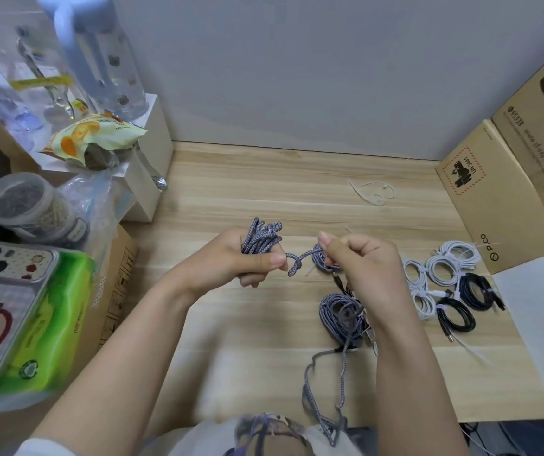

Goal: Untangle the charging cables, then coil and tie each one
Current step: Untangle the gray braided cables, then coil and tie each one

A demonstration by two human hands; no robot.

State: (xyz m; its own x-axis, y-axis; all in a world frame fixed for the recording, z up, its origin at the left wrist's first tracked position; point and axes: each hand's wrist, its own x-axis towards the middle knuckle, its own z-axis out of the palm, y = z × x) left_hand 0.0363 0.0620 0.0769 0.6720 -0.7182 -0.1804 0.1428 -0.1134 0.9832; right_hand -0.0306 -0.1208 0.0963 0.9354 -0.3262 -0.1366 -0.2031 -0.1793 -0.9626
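Loose grey braided cable (326,383) trailed off the desk edge (218,373) toward the person. Above the desk, the left hand (247,261) clenched the coiled bundle (261,236); the right hand (359,258) pinched the free strand, apparently mid-coil. Next: wrap, tie. Finished coils (445,284) lay beyond.

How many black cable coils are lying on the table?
2: one black coil sits beside the white coils, the other just nearer the person. More may be hidden behind the right hand.
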